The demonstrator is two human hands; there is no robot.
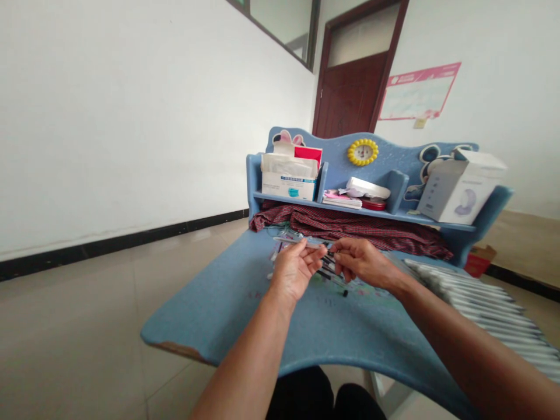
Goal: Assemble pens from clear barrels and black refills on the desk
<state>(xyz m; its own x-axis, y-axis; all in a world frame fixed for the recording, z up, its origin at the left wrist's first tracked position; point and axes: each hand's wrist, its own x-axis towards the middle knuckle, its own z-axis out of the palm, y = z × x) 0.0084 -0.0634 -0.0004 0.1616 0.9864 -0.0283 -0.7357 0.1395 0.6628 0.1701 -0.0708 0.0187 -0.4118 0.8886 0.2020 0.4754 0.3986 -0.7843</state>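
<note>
Above the blue desk, my left hand is closed on a slim pen with a clear, pale barrel, its length running roughly sideways. At the pen's dark right end, the fingertips of my right hand are pinched together; whether they grip a cap or the pen itself is too small to make out. Partly hidden behind and below both hands lies a loose heap of pens and dark pen parts. A small black piece like a pen cap rests in front of it.
Many white, pen-like sticks lie in rows on the desk's right side. A checked red cloth is bunched under the shelf. Above stand a mask box, a white carton and a yellow clock. The desk's front edge curves inward.
</note>
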